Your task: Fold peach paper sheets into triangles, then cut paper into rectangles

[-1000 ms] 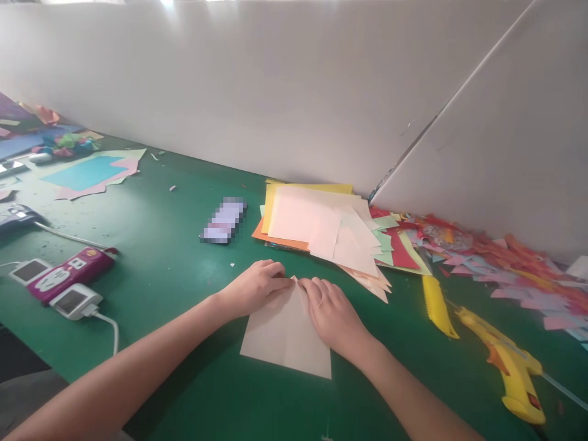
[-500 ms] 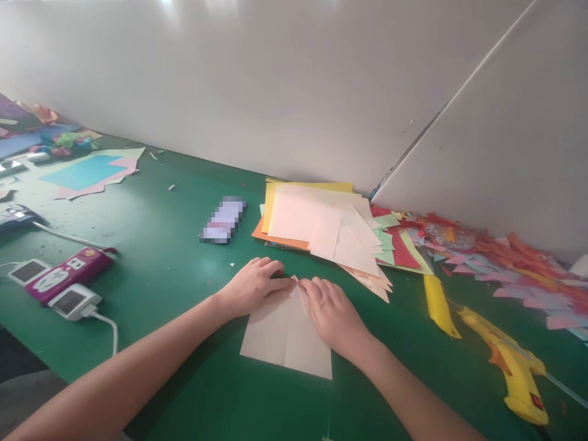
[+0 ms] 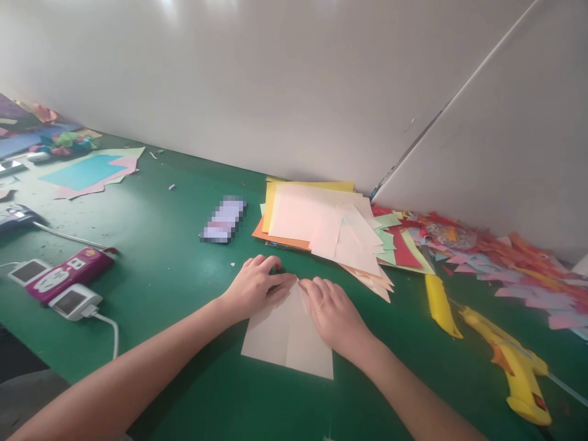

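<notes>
A pale cream sheet of paper (image 3: 287, 340) lies on the green table with a crease running down its middle. Its far end narrows to a point, where both hands meet. My left hand (image 3: 255, 286) is closed at the upper left edge, thumb and index finger at the tip. From the other side my right hand (image 3: 333, 311) presses bent fingers onto the upper right edge, close to the same tip. The fingers hide much of the folded top.
Behind the hands lies a stack of coloured paper (image 3: 303, 214), with a phone (image 3: 225, 219) left of it. To the right are a yellow cutter (image 3: 441, 306), a yellow glue gun (image 3: 514, 361) and paper strips (image 3: 509, 263). A purple power strip (image 3: 68, 275) with chargers sits left.
Almost nothing differs. Both hands stay at the paper's tip, with only a slight shift of the left fingers and of the whole view.
</notes>
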{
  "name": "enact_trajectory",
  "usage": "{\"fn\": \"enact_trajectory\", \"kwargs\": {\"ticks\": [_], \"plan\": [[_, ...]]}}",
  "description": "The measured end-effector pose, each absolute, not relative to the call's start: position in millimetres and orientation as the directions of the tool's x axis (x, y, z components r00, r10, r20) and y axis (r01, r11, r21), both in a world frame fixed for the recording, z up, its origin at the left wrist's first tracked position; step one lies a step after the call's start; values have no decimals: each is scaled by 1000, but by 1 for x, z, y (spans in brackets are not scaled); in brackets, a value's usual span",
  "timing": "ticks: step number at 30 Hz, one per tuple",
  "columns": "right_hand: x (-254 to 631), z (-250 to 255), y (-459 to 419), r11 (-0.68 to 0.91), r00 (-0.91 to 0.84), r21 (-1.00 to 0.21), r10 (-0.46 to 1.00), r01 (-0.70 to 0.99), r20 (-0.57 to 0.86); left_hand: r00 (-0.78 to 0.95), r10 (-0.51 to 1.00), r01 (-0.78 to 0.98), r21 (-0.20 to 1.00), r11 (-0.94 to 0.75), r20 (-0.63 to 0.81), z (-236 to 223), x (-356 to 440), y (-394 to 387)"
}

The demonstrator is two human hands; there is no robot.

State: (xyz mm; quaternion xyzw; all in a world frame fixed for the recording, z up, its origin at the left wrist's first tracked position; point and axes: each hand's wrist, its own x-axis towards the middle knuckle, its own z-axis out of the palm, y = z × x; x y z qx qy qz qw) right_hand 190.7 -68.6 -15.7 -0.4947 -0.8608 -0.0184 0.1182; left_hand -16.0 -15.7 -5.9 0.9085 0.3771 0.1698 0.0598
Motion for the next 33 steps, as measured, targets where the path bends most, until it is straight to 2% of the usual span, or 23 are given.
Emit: {"fn": "enact_trajectory", "kwargs": {"ticks": [9, 15, 24, 29, 33], "plan": [[190, -15, -69, 514, -489, -54, 840, 856, 235, 586, 760, 745, 182, -641, 281, -10, -13, -20], [191, -17, -69, 514, -491, -48, 840, 857, 233, 677, 688, 643, 244, -726, 262, -5, -14, -20], [190, -16, -69, 507, -493, -28, 847, 861, 198, 664, 710, 677, 215, -704, 236, -4, -13, -20], [193, -14, -68, 524, -506, -72, 845, 849, 175, 683, 694, 612, 339, -714, 230, 2, -17, -16], [196, -13, -67, 541, -522, -110, 837, 834, 163, 838, 510, 396, 425, -814, 194, 9, -27, -10]]}}
